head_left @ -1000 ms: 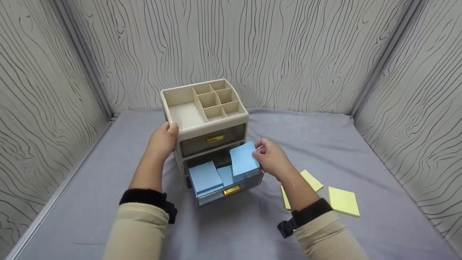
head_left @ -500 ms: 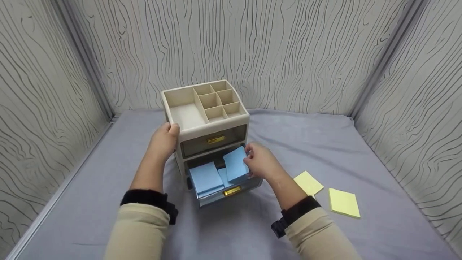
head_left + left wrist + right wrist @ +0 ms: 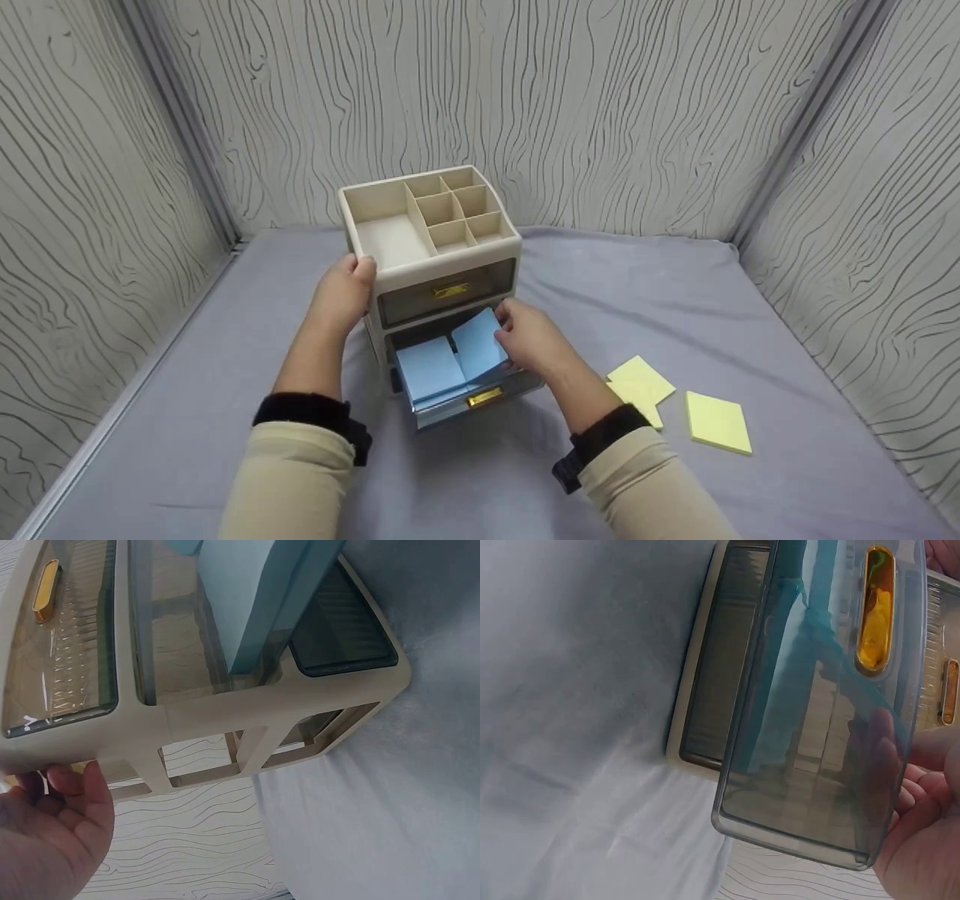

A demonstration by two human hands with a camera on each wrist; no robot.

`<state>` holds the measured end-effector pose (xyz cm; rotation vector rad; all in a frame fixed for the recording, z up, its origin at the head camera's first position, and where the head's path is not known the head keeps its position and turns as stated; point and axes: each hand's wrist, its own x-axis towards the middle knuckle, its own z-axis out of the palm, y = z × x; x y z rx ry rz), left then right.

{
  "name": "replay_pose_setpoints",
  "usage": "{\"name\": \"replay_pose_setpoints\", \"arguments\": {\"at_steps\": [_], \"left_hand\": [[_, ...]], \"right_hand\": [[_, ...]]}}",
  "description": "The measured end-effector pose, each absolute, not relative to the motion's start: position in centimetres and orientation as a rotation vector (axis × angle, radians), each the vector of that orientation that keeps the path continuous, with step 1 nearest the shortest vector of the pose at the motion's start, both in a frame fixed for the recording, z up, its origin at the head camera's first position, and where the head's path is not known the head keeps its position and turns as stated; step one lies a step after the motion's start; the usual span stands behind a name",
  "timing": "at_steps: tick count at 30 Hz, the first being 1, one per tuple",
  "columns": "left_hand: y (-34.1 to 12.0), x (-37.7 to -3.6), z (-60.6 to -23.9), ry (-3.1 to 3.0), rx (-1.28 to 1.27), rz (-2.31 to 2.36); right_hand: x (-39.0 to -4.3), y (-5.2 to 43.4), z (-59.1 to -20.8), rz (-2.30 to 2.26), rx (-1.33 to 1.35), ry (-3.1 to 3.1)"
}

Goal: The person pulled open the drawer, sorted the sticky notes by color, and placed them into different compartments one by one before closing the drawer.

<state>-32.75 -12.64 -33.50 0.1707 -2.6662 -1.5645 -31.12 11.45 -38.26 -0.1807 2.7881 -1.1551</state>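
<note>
Over the open bottom drawer point(image 3: 457, 386) the right hand point(image 3: 529, 341) pinched a blue pad point(image 3: 478, 347), tilted beside another; the left hand point(image 3: 341, 294) gripped the organizer's point(image 3: 431, 225) top corner. Best laid flat, I judged, clear of the drawer front.

Your left hand point(image 3: 341, 294) grips the organizer's point(image 3: 435, 247) top left corner. Your right hand point(image 3: 531, 339) holds a blue pad point(image 3: 478, 346), tilted, in the open bottom drawer point(image 3: 465, 382), w/ another blue pad point(image 3: 429, 367) flat just left of it. Top drawer point(image 3: 447, 291) closed. Yellow pads point(image 3: 716, 421) lie near right on the grey cloth point(image 3: 637, 300).
</note>
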Motion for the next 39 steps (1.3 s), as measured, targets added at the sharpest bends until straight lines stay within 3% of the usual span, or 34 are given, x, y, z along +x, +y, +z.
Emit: {"name": "replay_pose_setpoints", "arguments": {"at_steps": [14,26,39], "left_hand": [[-12.7,-32.8,-33.6,-2.636,0.147,-1.573],[-12.6,-32.7,-33.6,-2.647,0.152,-1.579],[-12.5,-32.8,-33.7,-2.651,0.164,-1.582]], "right_hand": [[-31.6,10.6,-38.3,-1.086,-0.159,2.817],[-31.3,9.9,-39.2,-0.416,-0.359,3.141],[-30.9,9.6,-39.6,-0.288,-0.340,3.131]]}}
